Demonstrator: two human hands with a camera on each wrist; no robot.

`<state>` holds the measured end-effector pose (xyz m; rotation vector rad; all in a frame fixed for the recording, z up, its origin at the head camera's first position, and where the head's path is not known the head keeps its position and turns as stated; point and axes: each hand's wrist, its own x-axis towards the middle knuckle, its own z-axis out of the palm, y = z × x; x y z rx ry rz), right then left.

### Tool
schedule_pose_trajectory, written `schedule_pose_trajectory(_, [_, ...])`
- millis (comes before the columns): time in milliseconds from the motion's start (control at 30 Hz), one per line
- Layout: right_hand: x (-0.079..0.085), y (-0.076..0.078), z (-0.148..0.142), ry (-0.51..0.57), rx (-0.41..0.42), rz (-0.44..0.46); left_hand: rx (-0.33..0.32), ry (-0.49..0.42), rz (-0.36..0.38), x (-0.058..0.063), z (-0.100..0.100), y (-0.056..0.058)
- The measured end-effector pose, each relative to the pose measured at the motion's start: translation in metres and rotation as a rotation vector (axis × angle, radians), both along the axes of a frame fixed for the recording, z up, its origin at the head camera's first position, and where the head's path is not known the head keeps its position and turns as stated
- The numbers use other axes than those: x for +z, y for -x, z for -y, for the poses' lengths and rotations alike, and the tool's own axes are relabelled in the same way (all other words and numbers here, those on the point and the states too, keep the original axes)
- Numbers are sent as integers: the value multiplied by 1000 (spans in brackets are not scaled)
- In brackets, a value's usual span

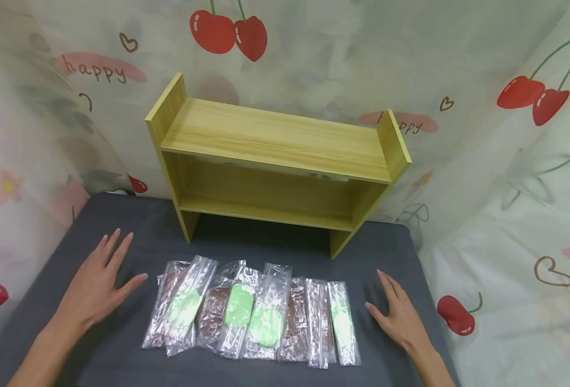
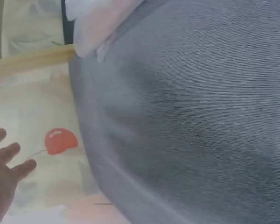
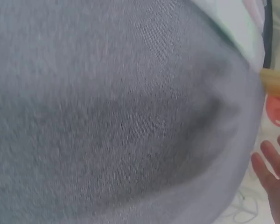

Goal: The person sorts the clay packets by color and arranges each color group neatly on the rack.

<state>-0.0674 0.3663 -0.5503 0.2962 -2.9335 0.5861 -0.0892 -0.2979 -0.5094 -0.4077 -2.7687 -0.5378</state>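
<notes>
Left hand (image 1: 93, 285) and right hand (image 1: 402, 315), fingers (image 1: 122, 251) spread, flank packets (image 1: 267, 326) (whole shelf (image 1: 280, 137): head view only).

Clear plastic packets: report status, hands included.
Left hand, right hand: holding nothing. Clear plastic packets between them, some overlapping, in front of two-tier wooden shelf. No obstruction visible between hands and packets.

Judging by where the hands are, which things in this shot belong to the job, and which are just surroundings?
Likely part of the job:
- clear plastic bags with green or brown contents, between the hands
- left hand and right hand, holding nothing
- wooden shelf, probably, behind the bags

Surroundings:
- dark tabletop
- cherry-print cloth
</notes>
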Motion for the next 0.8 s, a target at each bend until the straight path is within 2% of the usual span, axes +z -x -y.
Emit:
schedule_pose_trajectory(100, [1,-3,8,44,14,7,-7,-37,3,9,-3,1])
schedule_pose_trajectory(200, [1,-7,15,137,31,30,3,-80,50,19,-8,3])
schedule_pose_trajectory(333, [-2,-14,23,275,5,104,-10,-167,85,34,-16,9])
schedule_pose_trajectory(500, [-5,-24,33,367,-49,211,-52,-256,81,54,-22,18])
schedule_pose_trajectory(800, [-9,-32,38,490,-93,285,-114,-328,77,87,-36,32])
